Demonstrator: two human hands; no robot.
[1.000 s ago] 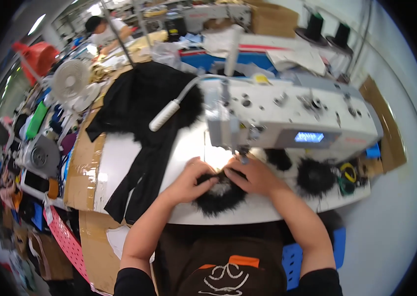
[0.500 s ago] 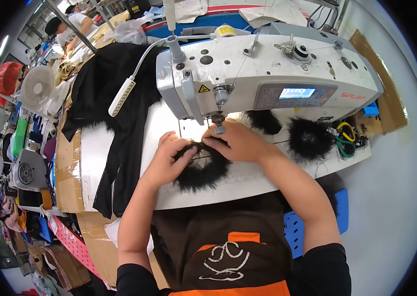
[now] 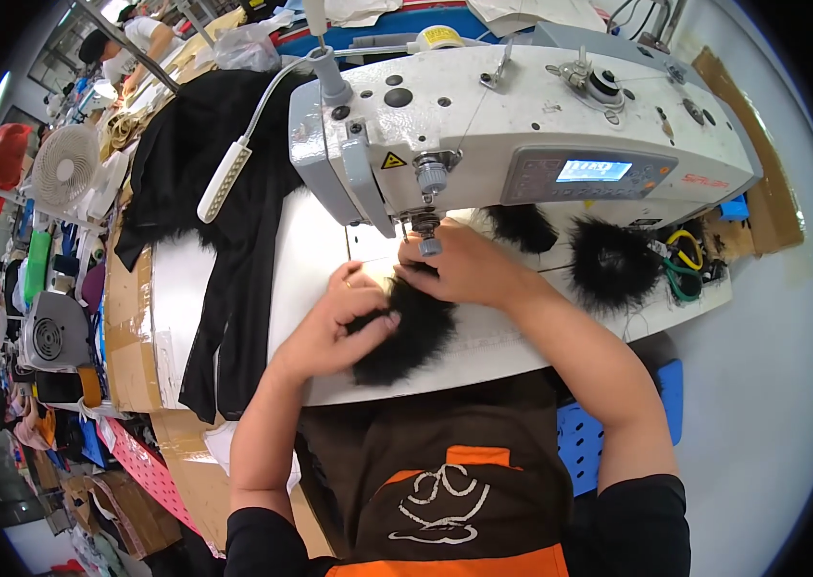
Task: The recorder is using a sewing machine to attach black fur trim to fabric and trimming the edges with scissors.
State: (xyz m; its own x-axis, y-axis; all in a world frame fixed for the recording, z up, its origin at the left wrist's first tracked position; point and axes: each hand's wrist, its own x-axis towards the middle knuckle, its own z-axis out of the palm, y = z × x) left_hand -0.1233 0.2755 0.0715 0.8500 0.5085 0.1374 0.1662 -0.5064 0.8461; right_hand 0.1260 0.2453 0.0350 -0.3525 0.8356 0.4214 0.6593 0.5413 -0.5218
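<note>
A black furry cuff lies on the sewing machine's white bed, its upper end close to the needle area. My right hand is closed on that upper end, just under the presser foot region, with its fingertips partly hidden by the machine head. At the cuff's left side is my left hand, fingers apart and thumb stretched over the fur without gripping it. The lit needle spot is mostly covered by the machine and my right hand.
Two more black furry pieces lie to the right, one round and one behind my right hand. Scissors with yellow and green handles rest beyond them. Black fabric drapes at the left, below a lamp.
The cuff has gone from an open ring to a flatter, closed-up shape. My left hand has loosened from its upper edge, fingers spreading. My right hand stays by the needle.
</note>
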